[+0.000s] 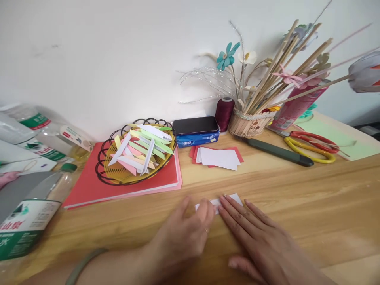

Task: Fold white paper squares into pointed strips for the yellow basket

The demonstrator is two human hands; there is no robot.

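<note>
A small folded strip of white paper lies on the wooden table in front of me. My left hand is curled, its bent fingers on the left part of the strip and slightly blurred; nothing shows inside them. Flat across the strip's right part rests my right hand, fingers stretched out and thumb spread to the side. Both hands cover much of the paper, so its folds are mostly hidden. Just beyond the hands, a small stack of white paper pieces sits on red paper pieces.
A black-rimmed yellow basket of folded paper strips stands on red sheets. Behind are a phone on a blue packet, dark thread and a flower pot. A green-handled tool, scissors and bottles flank them.
</note>
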